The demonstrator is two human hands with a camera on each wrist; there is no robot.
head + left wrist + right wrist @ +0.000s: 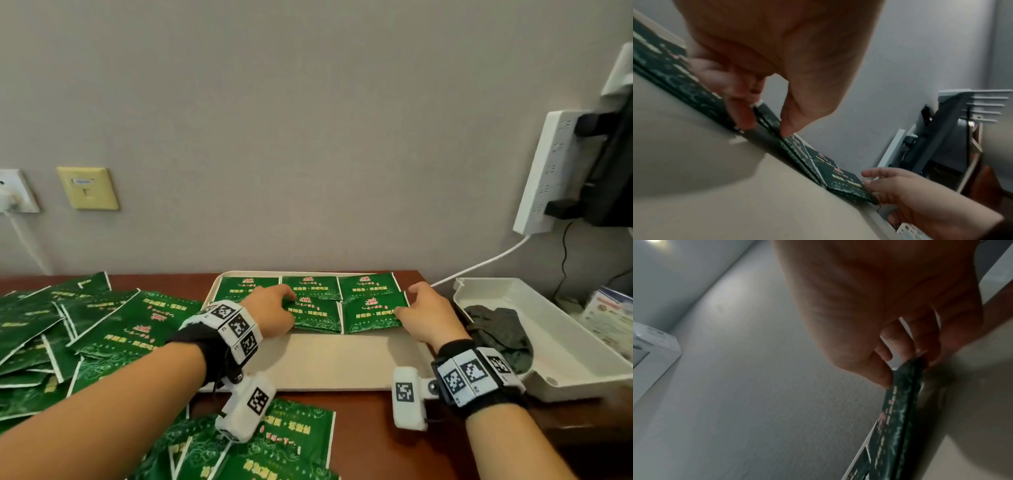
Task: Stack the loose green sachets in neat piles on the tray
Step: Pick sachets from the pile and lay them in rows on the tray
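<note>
Tray (329, 363) at centre of surface, sachet piles filling its 12 o'clock half. Left hand (272, 313) pinches front-middle pile (317, 317); right hand (426, 315) grips front-right pile (371, 313) by 3 o'clock edge. Loose sachets (85, 329) heaped at 9 o'clock, nearer left hand.

Green sachets (312, 312) on the tray (342, 363) carry gold Chinese print under a small red emblem, but the characters are too blurred to read. The loose sachets (130, 329) on the left show the same gold lines, no clearer. Square black-and-white coded markers (236, 323) sit on both wristbands, patterns only, no letters. The yellow wall plate (88, 187) has a small label, too blurred to read. Wrist views: sachet print smeared, nothing legible.
</note>
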